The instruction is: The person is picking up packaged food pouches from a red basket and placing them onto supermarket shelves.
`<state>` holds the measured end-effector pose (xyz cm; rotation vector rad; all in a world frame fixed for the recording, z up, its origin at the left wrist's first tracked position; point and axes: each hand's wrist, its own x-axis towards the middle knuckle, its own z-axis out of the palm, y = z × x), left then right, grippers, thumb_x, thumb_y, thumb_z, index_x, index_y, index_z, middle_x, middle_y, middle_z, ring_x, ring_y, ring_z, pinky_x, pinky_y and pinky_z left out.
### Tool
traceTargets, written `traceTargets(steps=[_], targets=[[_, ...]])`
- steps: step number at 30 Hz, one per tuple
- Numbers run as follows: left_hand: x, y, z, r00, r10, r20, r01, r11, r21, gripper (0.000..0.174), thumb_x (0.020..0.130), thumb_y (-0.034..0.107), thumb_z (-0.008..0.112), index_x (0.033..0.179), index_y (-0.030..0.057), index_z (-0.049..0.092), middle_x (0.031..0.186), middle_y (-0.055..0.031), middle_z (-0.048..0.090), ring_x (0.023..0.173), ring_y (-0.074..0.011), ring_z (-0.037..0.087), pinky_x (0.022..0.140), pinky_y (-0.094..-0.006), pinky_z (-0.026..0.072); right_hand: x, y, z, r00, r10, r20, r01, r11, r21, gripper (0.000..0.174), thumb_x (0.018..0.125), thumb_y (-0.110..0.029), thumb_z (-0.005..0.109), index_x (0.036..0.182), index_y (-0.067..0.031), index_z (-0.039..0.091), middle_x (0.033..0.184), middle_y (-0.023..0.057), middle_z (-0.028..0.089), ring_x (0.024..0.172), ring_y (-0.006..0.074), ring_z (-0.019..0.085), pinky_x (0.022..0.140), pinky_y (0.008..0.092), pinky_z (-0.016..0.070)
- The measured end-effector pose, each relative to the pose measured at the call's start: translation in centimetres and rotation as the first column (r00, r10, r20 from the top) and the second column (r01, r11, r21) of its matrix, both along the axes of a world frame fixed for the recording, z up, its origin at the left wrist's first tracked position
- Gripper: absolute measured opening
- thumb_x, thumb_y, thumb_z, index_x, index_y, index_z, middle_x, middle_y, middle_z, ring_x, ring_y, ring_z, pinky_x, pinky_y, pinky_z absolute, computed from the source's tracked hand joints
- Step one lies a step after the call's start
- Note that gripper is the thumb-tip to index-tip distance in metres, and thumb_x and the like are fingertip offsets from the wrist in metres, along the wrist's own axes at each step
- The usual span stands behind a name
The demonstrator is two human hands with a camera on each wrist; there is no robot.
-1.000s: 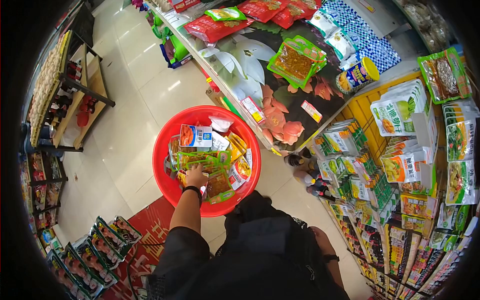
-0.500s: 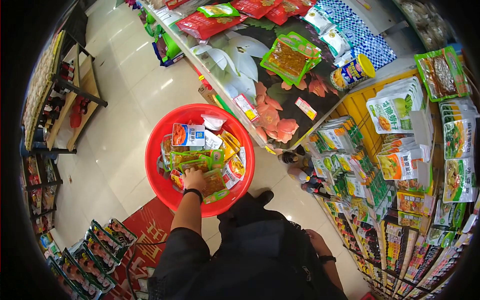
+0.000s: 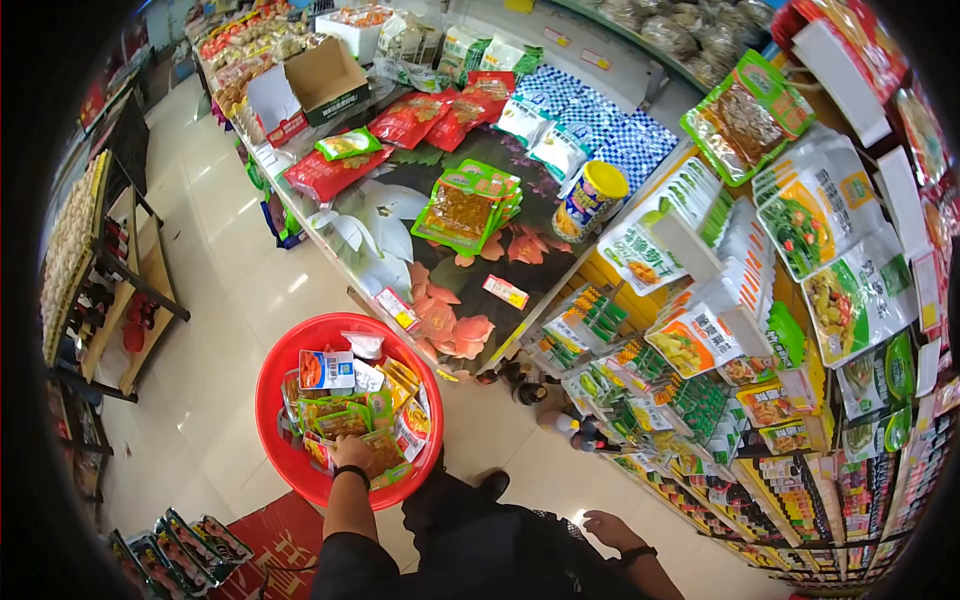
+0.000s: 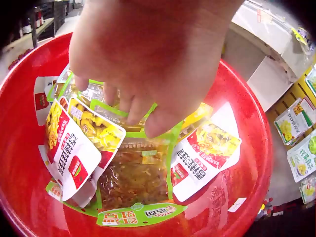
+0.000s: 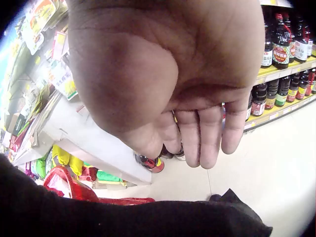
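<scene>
A red plastic basin (image 3: 268,440) on the floor holds several flat food packets. My left hand (image 3: 352,455) is down inside it. In the left wrist view, the fingers and thumb of this left hand (image 4: 148,64) bend together at the upper part of a green-edged packet of brown food (image 4: 133,177), pinching it; the hand hides part of the grip. White-edged packets with yellow food pictures (image 4: 74,160) lie beside it. Away from the basin, my right hand (image 3: 610,530) hangs with relaxed fingers and holds nothing; its palm (image 5: 197,59) shows in the right wrist view.
A flower-patterned table (image 3: 380,250) behind the basin carries green packets (image 3: 465,208), red bags (image 3: 410,118) and a blue can with a yellow lid (image 3: 590,200). Racks of hanging packets (image 3: 690,340) line the right. Dark bottles (image 5: 281,47) fill shelves. A wooden shelf unit (image 3: 145,300) stands left.
The head view has turned, so the basin sits lower and further left and more of the table shows. My right hand has moved out from my side. My left hand stays among the packets.
</scene>
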<state>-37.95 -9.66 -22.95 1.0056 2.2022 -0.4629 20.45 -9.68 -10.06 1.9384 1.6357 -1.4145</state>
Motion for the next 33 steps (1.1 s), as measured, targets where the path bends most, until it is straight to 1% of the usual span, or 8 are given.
traceTargets(steps=[6, 13, 14, 17, 23, 28, 31, 33], targets=[[-1.1, -2.2, -5.4, 0.994, -0.088, -0.066, 0.101, 0.969, 0.225, 0.040, 0.077, 0.035, 0.063, 0.111, 0.0163, 0.073, 0.127, -0.0066, 0.064, 0.127, -0.0327, 0.049, 0.105, -0.0623, 0.0316, 5.4, -1.4, -3.1, 0.963, -0.230, -0.140, 0.217, 0.971, -0.100, 0.041, 0.093, -0.023, 0.059, 0.127, -0.0005, 0.059, 0.101, 0.0124, 0.071, 0.090, 0.0197, 0.068, 0.081, 0.0325, 0.0532], [2.7, -3.3, 11.2, 0.999, -0.003, -0.032, 0.021, 0.799, 0.601, 0.034, 0.077, 0.027, 0.063, 0.108, 0.0182, 0.074, 0.122, -0.0025, 0.065, 0.124, -0.0267, 0.051, 0.095, -0.0658, 0.0341, 7.7, -1.7, -9.5, 0.949, -0.151, -0.279, 0.105, 0.980, -0.171, 0.037, 0.091, -0.024, 0.058, 0.117, 0.0030, 0.063, 0.092, 0.0123, 0.069, 0.082, 0.0193, 0.067, 0.074, 0.0326, 0.0526], [4.7, -2.6, 16.3, 0.999, 0.003, -0.050, 0.028, 0.799, 0.600, 0.033, 0.079, 0.025, 0.063, 0.109, 0.0158, 0.074, 0.120, -0.0048, 0.066, 0.117, -0.0290, 0.057, 0.094, -0.0597, 0.0405, 7.4, -0.5, -10.0, 0.963, 0.027, -0.268, -0.054, 0.994, -0.097, 0.037, 0.092, -0.025, 0.058, 0.117, 0.0028, 0.063, 0.090, 0.0112, 0.069, 0.079, 0.0189, 0.066, 0.073, 0.0310, 0.0514], [6.6, -2.2, 22.3, 0.994, -0.066, 0.083, -0.020, 0.651, 0.759, 0.033, 0.082, 0.020, 0.065, 0.112, 0.0091, 0.072, 0.120, -0.0089, 0.066, 0.112, -0.0318, 0.060, 0.095, -0.0496, 0.0462, 5.9, 2.5, -10.5, 0.913, -0.049, -0.405, 0.044, 0.999, -0.021, 0.038, 0.092, -0.025, 0.060, 0.118, 0.0021, 0.063, 0.089, 0.0087, 0.068, 0.079, 0.0177, 0.064, 0.074, 0.0294, 0.0504], [14.3, -0.7, 35.6, 0.858, -0.421, 0.295, -0.115, 0.401, 0.909, 0.031, 0.090, 0.006, 0.061, 0.120, 0.0007, 0.067, 0.120, -0.0156, 0.063, 0.116, -0.0274, 0.058, 0.099, -0.0371, 0.0460, -2.2, 11.2, -4.0, 0.739, 0.048, -0.672, -0.058, 0.998, 0.007, 0.054, 0.097, -0.032, 0.061, 0.139, -0.0009, 0.048, 0.118, 0.0077, 0.064, 0.104, 0.0143, 0.061, 0.085, 0.0288, 0.0494], [19.6, -0.4, 41.5, 0.629, -0.596, 0.500, -0.319, 0.389, 0.864, 0.035, 0.092, 0.008, 0.061, 0.126, 0.0005, 0.063, 0.130, -0.0127, 0.057, 0.119, -0.0240, 0.055, 0.099, -0.0348, 0.0452, -8.9, 12.8, 4.7, 0.348, 0.125, -0.929, -0.045, 0.992, 0.117, 0.064, 0.093, -0.032, 0.068, 0.143, -0.0018, 0.042, 0.135, 0.0085, 0.053, 0.120, 0.0180, 0.052, 0.098, 0.0325, 0.0454], [21.1, 0.4, 41.7, 0.490, -0.683, 0.542, -0.353, 0.413, 0.840, 0.037, 0.093, 0.006, 0.060, 0.130, -0.0001, 0.060, 0.136, -0.0112, 0.052, 0.119, -0.0209, 0.053, 0.100, -0.0326, 0.0438, -8.6, 13.7, 9.2, 0.275, 0.353, -0.894, -0.179, 0.933, 0.313, 0.063, 0.093, -0.033, 0.069, 0.143, -0.0046, 0.043, 0.133, 0.0068, 0.054, 0.122, 0.0200, 0.052, 0.105, 0.0347, 0.0405], [22.7, 1.0, 41.0, 0.485, -0.680, 0.550, -0.350, 0.425, 0.835, 0.038, 0.093, 0.006, 0.060, 0.131, 0.0000, 0.059, 0.135, -0.0112, 0.053, 0.118, -0.0208, 0.053, 0.101, -0.0327, 0.0430, -7.4, 12.6, 12.7, 0.361, 0.219, -0.907, -0.002, 0.972, 0.234, 0.052, 0.094, -0.034, 0.068, 0.133, -0.0048, 0.052, 0.128, 0.0058, 0.058, 0.116, 0.0182, 0.054, 0.101, 0.0347, 0.0429]])
